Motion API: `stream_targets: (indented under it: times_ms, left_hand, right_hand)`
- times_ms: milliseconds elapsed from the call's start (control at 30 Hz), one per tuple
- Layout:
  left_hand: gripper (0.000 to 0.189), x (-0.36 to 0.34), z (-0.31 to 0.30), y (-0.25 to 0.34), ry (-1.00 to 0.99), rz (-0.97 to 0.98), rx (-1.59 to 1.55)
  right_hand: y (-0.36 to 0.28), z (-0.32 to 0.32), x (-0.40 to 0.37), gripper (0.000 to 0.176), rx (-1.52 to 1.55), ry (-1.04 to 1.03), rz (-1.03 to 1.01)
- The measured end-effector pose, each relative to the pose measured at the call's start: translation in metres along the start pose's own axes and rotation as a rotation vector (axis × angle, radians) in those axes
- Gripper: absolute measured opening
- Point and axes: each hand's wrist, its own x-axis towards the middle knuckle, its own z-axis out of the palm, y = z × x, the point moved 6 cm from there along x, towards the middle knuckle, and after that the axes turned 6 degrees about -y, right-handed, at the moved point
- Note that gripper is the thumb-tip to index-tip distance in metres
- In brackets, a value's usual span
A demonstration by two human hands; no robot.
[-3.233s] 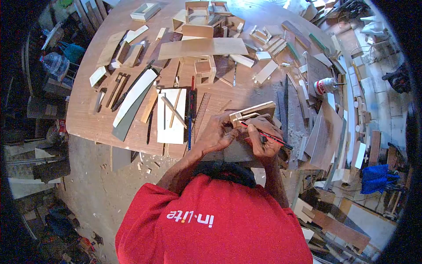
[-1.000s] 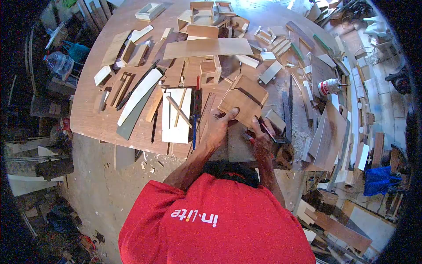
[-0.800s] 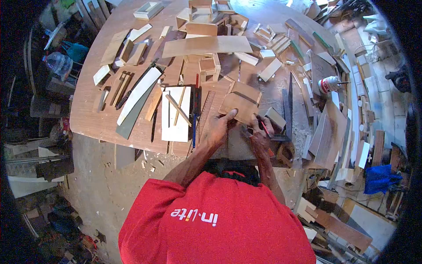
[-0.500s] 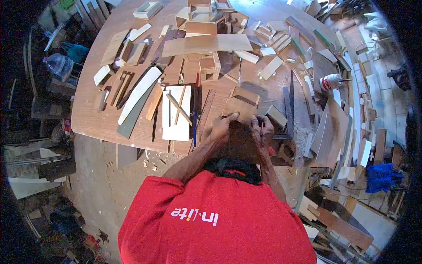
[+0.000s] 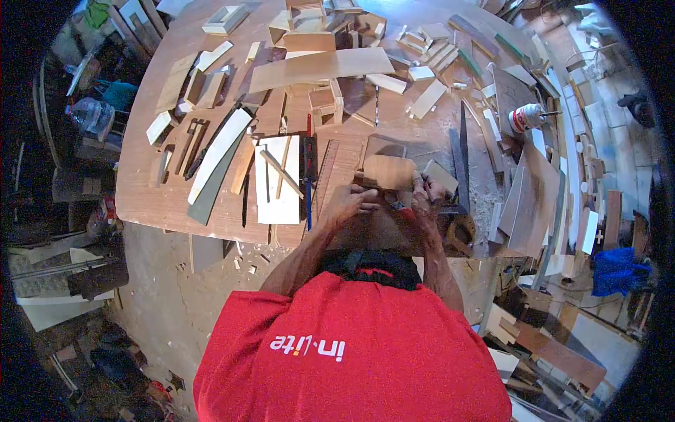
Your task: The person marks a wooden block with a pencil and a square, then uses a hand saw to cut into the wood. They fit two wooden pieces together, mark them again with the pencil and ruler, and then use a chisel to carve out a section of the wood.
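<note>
At the table's near edge a small wooden box (image 5: 389, 171) with a pale, rounded panel faces up. My right hand (image 5: 426, 195) grips its right end, the index finger along the panel's edge. A small red object (image 5: 405, 213) shows under that hand, partly hidden. My left hand (image 5: 349, 202) is just below the panel's left corner, fingers curled inward and their tips in shadow; what they hold, if anything, I cannot tell. A ruler (image 5: 327, 169) lies left of the box, and a wooden block (image 5: 441, 179) is behind my right hand.
A white board (image 5: 278, 200) carries thin sticks at the left. Wood offcuts, small boxes and a long thin board (image 5: 320, 69) cover the far side of the table (image 5: 148, 190). A white bottle (image 5: 526, 117) stands at the right, and a dark straight bar (image 5: 460, 165) lies nearer.
My left hand has come off the panel and moved slightly down and left. The panel has turned to show more of its pale face, and my right hand has shifted along its right end.
</note>
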Motion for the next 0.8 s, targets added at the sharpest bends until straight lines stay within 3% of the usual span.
stream_targets:
  times_ms: [100,133,200,233,300,367,433,500,533,567,600,633,700,800]
  left_hand:
    - [0.035,-0.017,-0.010,0.011,0.003,0.007,0.206]
    - [0.035,-0.025,-0.021,0.028,0.138,0.151,0.485]
    - [0.031,-0.064,-0.009,0.078,0.419,0.542,0.880]
    - [0.031,-0.060,-0.012,0.080,0.419,0.543,0.882]
    - [0.036,-0.042,-0.014,0.082,0.111,0.479,0.505]
    - [0.037,-0.044,-0.008,0.087,-0.010,0.473,0.496]
    - [0.037,-0.044,0.011,0.085,-0.187,0.456,0.717]
    - [0.033,-0.040,0.009,0.075,-0.121,0.467,0.731]
    - [0.029,-0.037,0.002,0.066,-0.083,0.446,0.521]
    - [0.024,-0.036,-0.006,0.060,-0.044,0.422,0.311]
    - [0.024,-0.039,-0.007,0.059,-0.045,0.423,0.313]
    - [0.021,-0.041,-0.011,0.057,-0.019,0.411,0.283]
    - [0.017,-0.046,-0.014,0.055,0.009,0.402,0.255]
    - [0.012,-0.046,-0.013,0.054,-0.003,0.479,0.077]
  right_hand:
    - [0.000,-0.013,0.011,0.025,-0.129,-0.021,0.045]
    - [-0.001,-0.018,0.014,0.025,-0.128,-0.018,0.051]
    - [-0.038,-0.013,0.013,0.024,-0.134,-0.214,-0.395]
    - [-0.043,-0.014,0.016,0.024,-0.133,-0.214,-0.395]
    - [-0.063,-0.002,0.012,0.022,-0.154,-0.406,-0.547]
    - [-0.081,0.006,0.005,0.021,-0.142,-0.456,-0.546]
    - [-0.082,0.011,0.002,0.021,-0.130,-0.499,-0.543]
    - [-0.072,0.008,0.007,0.021,0.044,-0.422,-0.460]
    - [-0.069,0.002,0.005,0.021,0.046,-0.417,-0.459]
    - [-0.061,-0.014,0.004,0.021,0.071,-0.323,-0.307]
    - [-0.049,-0.029,0.001,0.022,0.093,-0.230,-0.156]
    - [-0.036,-0.035,0.000,0.022,0.093,-0.231,-0.157]
    - [-0.030,-0.058,-0.014,0.023,-0.361,0.094,-0.504]
    - [-0.004,-0.085,-0.034,0.021,-0.396,0.119,-0.351]
